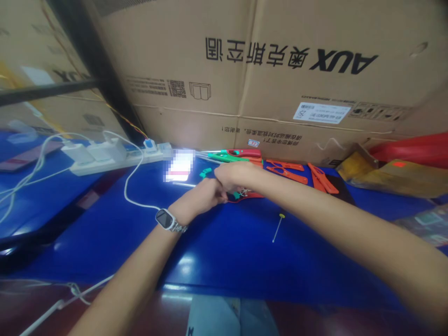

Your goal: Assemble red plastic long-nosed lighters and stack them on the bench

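My left hand [203, 196], with a smartwatch [164, 219] on its wrist, is closed in a pinch over small parts on the blue table [224, 252]. My right hand [233, 173] is curled just beyond it, fingers bent down onto the same spot. Between them lie a red plastic piece [249, 195] and a small teal part [237, 195]; what each hand grips is too small to make out. Another teal piece [205, 172] lies just behind my left hand.
Red and green long-handled lighters [238, 155] and orange plastic shells [287, 170] lie behind the hands. A thin metal rod with a yellow tip [277, 227] lies to the right. A power strip with chargers [105, 156] sits left. A large cardboard box [266, 70] walls the back.
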Motion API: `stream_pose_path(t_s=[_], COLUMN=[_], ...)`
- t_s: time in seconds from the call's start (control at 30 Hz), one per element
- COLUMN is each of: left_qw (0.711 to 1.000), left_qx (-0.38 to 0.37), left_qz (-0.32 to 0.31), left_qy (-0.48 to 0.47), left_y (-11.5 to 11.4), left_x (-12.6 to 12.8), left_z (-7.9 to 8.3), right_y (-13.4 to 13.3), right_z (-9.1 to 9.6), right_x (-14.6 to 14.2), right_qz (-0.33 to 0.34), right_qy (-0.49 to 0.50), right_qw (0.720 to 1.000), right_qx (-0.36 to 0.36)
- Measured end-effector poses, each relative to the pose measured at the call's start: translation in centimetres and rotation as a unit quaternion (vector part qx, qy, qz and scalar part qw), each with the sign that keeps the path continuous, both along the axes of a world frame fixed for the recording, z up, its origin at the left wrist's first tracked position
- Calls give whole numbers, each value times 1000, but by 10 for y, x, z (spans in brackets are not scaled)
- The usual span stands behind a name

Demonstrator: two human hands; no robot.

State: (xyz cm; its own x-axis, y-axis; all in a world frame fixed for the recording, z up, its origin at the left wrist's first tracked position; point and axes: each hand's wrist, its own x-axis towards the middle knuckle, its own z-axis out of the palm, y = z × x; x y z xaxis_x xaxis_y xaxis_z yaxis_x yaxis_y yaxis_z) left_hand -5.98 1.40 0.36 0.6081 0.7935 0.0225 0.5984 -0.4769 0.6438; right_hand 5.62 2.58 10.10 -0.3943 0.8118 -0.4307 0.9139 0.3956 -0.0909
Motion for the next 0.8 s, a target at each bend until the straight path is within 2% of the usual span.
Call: stream_pose_path(t_s=[0.1, 0.27, 0.43, 0.57, 0.63, 0.8], left_qw=[1000, 1000, 999, 998, 998, 997], left_qx=[0, 9, 30, 45, 47, 60], left_qz=[-2, -8, -10, -31, -33, -27], left_qy=[-10, -24, 3, 10, 14, 31], left_y=[-1, 1, 1, 1, 0, -2], left_x=[0, -1, 1, 1, 0, 1], left_z=[-1, -3, 0, 2, 2, 5], right_y=[-3, -5, -1, -6, -13, -37], right_z=[3, -4, -31, -58, -70, -91], right_x=[-3, 2, 32, 61, 70, 86], right_qz=[14, 51, 77, 27, 12, 49], right_qy=[-125, -81, 7, 110, 185, 309], right_qw=[992, 995, 994, 990, 976, 927], right_qx=[-32, 9, 72, 85, 110, 208])
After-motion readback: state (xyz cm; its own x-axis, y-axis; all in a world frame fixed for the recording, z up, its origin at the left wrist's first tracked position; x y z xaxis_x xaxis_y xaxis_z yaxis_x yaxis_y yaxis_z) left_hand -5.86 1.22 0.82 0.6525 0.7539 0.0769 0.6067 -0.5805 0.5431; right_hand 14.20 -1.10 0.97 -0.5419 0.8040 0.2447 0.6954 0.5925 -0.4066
